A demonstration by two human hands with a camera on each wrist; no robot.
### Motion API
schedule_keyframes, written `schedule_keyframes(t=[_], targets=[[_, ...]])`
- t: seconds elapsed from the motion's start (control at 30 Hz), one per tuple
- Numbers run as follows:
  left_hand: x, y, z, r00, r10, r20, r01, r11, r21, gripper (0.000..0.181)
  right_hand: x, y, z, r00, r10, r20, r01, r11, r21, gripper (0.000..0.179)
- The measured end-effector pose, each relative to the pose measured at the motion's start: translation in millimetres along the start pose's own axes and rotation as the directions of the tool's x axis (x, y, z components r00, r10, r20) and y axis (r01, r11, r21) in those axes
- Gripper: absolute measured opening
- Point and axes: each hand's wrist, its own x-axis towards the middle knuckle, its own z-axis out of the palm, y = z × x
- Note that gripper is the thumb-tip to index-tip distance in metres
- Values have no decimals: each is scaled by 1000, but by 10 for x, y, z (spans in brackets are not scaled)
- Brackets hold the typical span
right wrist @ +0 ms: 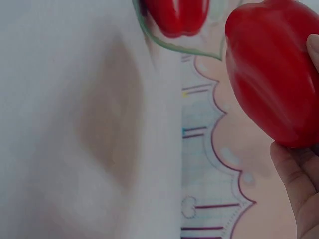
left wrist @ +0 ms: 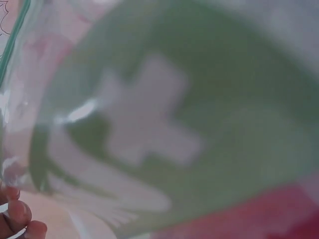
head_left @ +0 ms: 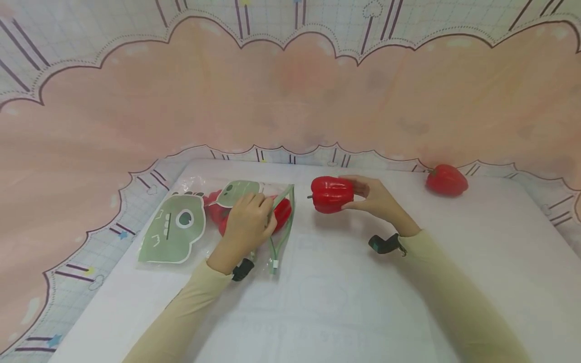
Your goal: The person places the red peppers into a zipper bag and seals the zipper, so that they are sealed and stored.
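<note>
Text, brands, numbers: none legible | clear zip bag (head_left: 170,249), left on worktop (head_left: 327,287): green print (left wrist: 239,84) with blurred white cross (left wrist: 147,112), left wrist view | worktop's near part: faint marks, too pale to read

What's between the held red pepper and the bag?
Nothing: in the head view, only a narrow bare strip of white tabletop separates the held pepper from the bag.

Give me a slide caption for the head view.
Left hand grips a clear, green-printed bag of red peppers; right hand holds another pepper beside it.
</note>
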Motion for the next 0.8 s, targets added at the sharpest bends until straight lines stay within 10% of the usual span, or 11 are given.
schedule_keyframes(t=[0.8], targets=[[18, 13, -16, 1000, -7, 19, 7, 1000, 11, 13, 256, 37, 618, 986, -52, 158, 47, 998, 38, 66]])
